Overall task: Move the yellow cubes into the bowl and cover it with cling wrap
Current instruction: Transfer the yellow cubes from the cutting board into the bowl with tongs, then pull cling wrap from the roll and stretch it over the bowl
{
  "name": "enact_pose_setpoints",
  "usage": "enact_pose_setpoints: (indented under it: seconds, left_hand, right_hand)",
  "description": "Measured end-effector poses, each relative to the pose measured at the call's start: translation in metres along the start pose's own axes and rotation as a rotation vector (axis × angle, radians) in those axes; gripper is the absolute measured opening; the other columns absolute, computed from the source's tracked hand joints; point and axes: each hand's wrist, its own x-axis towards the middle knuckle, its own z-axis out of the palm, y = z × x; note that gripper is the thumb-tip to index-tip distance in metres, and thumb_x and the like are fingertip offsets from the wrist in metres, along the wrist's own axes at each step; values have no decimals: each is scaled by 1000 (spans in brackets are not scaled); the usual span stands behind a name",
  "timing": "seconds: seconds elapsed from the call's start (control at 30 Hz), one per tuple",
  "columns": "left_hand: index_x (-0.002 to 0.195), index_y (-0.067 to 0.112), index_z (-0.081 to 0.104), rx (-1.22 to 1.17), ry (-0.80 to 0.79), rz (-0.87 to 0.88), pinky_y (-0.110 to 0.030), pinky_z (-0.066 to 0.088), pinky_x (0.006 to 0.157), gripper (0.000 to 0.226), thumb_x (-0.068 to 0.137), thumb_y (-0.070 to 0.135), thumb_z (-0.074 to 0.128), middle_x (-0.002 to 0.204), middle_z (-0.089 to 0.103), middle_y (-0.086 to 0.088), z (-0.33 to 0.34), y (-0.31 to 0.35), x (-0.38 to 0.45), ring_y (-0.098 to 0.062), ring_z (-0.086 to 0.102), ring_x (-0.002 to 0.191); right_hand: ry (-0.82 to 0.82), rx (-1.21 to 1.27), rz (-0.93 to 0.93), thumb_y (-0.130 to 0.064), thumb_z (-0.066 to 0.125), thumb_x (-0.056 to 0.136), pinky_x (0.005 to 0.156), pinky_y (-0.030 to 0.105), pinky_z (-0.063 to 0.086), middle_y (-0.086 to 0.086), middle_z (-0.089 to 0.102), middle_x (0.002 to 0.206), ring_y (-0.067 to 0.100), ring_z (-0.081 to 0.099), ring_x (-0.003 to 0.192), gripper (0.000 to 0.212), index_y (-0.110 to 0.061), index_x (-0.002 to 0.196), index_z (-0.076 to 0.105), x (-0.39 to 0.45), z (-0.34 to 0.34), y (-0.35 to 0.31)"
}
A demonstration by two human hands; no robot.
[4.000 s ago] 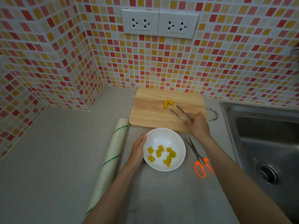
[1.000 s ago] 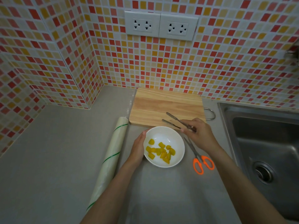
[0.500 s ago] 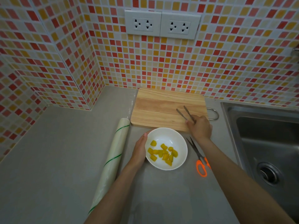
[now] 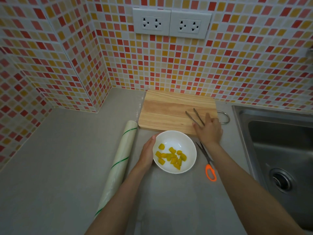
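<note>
Several yellow cubes (image 4: 171, 156) lie in the white bowl (image 4: 186, 141) on the grey counter, just in front of the wooden cutting board (image 4: 166, 112). The board has no cubes on it. My left hand (image 4: 147, 153) cups the bowl's left side. My right hand (image 4: 209, 131) lies flat with its fingers spread over the back end of the metal tongs (image 4: 194, 116), which rest on the board's right part. A roll of cling wrap (image 4: 118, 163) lies lengthwise left of the bowl, with green stripes across it.
Orange-handled scissors (image 4: 207, 160) lie right of the bowl, partly under my right forearm. A steel sink (image 4: 279, 141) takes up the right side. The tiled wall with two sockets (image 4: 171, 23) rises behind the board, and a tiled corner juts out at the left.
The last cubes have left the board and now lie in the bowl. My right hand carried the tongs back over the board, laid them down and spread its fingers. My left hand stayed on the bowl.
</note>
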Motion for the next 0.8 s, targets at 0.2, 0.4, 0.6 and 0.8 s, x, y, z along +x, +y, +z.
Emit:
enact_pose_setpoints:
  seconds: [0.2,0.4,0.6,0.8]
  left_hand:
    - [120,32,59,-89,-83,-8,-37,37,106,45,100,40,19,123,64,-1,-3,28,-4,-15,57,111]
    - [132,29,42,49,-43,225,-25,32,106,47,100,42,11,136,50,3,-59,73,-12,-8,47,125]
    - [146,14,28,656,85,203,-26,13,116,46,103,29,20,156,26,-3,-137,43,-38,-15,21,144]
    - [150,23,-2,1195,-31,-27,-45,-15,115,54,101,39,13,160,-13,-3,-146,2,-54,-22,-18,145]
  right_hand:
    - [230,337,-132,-33,56,89,104,44,28,19,43,133,34,35,128,61,-13,142,33,-40,-20,-50]
    - [51,635,-414,-35,47,92,105,17,25,9,40,140,16,36,130,55,-14,141,35,-121,-19,-110]
    - [-567,855,-174,-23,50,94,107,34,36,10,53,130,26,47,126,41,-10,132,44,-200,41,-142]
    - [-657,878,25,-41,50,92,119,34,16,6,23,155,14,21,143,69,-8,146,22,-233,67,-151]
